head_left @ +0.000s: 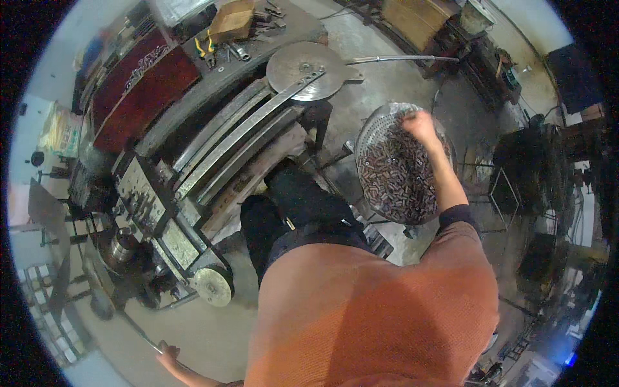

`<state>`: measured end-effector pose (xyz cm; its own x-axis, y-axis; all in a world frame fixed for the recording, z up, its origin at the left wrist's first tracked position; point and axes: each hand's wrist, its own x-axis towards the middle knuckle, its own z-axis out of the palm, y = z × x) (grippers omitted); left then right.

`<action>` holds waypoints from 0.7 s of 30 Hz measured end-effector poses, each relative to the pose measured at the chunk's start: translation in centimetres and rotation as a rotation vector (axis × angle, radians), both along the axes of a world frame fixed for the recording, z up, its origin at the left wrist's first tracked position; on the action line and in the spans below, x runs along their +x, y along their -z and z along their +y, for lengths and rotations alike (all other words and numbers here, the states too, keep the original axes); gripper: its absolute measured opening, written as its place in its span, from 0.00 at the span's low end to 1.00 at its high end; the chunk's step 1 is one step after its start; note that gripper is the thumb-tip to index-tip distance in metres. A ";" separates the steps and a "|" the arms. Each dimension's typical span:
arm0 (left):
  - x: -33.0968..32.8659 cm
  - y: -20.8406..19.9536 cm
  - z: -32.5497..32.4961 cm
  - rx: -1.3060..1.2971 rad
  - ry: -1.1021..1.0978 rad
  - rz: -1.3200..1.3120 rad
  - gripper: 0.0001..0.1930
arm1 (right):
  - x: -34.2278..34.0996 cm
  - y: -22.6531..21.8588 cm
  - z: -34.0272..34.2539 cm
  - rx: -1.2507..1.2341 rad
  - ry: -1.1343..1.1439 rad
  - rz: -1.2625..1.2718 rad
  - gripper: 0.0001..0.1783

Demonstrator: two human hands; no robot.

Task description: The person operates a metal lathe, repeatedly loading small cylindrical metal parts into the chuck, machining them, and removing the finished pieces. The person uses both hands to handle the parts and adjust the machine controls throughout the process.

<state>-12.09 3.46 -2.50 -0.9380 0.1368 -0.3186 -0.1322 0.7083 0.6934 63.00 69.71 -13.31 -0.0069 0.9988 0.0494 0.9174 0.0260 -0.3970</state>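
My left hand [169, 355] is closed round the end of a thin metal lever [138, 330], which runs up to the machine at the left. My right hand [420, 126] is over the far part of a perforated metal basin [374, 129]. Its fingers look curled together, and whatever they hold, if anything, is too small to make out. Many short dark metal pieces [396, 174] fill the basin below that hand and forearm.
Ahead stands a machine with long metal rails [238, 138] and a round metal disc [306, 69]. Beyond it are yellow-handled pliers [206, 51], a cardboard box [232, 20] and a dark red tray [145, 97]. A smaller round plate [211, 287] sits at the machine's near left end.
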 end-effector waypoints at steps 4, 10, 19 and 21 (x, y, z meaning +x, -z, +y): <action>-1.3 1.5 -2.6 0.024 -0.017 0.204 0.16 | -0.6 3.9 -0.9 -0.188 -0.088 -0.098 0.17; 0.4 1.4 -1.3 -0.308 0.012 0.353 0.16 | -2.9 3.9 0.2 -0.237 -0.213 -0.337 0.17; 5.8 -0.8 1.2 -0.534 -0.119 0.533 0.14 | -2.1 5.3 1.8 -0.185 -0.317 -0.289 0.17; 5.8 -1.6 2.8 -0.596 -0.120 0.609 0.15 | -1.4 4.8 0.5 -0.048 -0.282 -0.293 0.16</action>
<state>-6.30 6.26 -0.94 -0.9661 -0.0045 0.2580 0.0448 0.9818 0.1848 61.63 70.25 -18.13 -0.2877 0.9568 -0.0423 0.9514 0.2804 -0.1272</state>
